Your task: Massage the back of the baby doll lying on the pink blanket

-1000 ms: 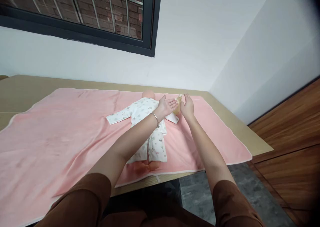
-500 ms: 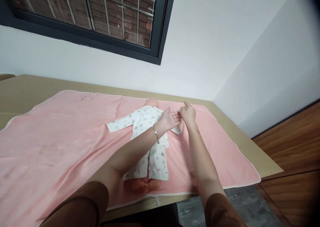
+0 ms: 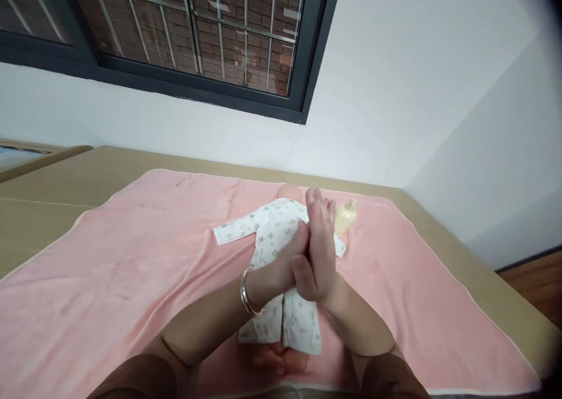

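Observation:
My left hand [image 3: 287,263] and my right hand [image 3: 322,252] are pressed palm to palm above a baby doll, fingers stretched out and pointing away from me. Part of my left hand's fingers is hidden behind the right. No object shows in either hand. The doll [image 3: 290,192] lies on its back or front, I cannot tell which; it wears a white printed outfit [image 3: 274,235] with long sleeves, one spread to the left. Just beyond my right hand is a pale yellow bottle [image 3: 345,217] with a narrow top, close to the right sleeve's end.
A pink blanket [image 3: 175,241] is spread under the doll on a tan table [image 3: 144,156]. A white wall [image 3: 373,94] and a dark-framed window [image 3: 302,103] rise behind it. Wooden panelling [image 3: 535,285] stands at the right.
My hands came together from beside the doll's right sleeve and moved nearer me. My left palm was upturned before. The pale bottle now shows where my right hand was. The view has shifted left.

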`<state>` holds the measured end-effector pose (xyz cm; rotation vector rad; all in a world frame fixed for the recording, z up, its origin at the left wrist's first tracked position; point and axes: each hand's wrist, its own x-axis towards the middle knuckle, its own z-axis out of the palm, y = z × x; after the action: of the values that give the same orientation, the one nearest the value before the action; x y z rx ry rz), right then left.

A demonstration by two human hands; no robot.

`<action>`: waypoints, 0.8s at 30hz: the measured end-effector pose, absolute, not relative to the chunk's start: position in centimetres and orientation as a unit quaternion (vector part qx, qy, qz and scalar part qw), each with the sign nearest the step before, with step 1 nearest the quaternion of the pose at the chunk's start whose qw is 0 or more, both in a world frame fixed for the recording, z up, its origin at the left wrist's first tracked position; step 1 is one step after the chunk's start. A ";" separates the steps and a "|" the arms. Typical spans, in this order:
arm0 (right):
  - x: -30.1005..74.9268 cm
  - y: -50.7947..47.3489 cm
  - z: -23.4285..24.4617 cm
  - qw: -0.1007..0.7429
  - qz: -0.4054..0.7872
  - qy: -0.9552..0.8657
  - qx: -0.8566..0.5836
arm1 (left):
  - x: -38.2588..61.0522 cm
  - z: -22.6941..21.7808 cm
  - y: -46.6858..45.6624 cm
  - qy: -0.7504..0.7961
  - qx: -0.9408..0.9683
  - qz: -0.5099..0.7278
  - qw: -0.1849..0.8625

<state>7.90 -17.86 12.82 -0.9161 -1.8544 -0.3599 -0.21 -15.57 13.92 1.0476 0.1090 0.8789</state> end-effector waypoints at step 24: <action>5.7 -23.4 10.6 0.392 -0.238 -0.834 -0.307 | -0.5 11.6 -17.9 0.166 0.530 0.384 0.738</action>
<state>5.75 -23.39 10.59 -0.7786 -2.1187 -0.6032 -0.52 -17.91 11.64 1.1631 0.3651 0.8423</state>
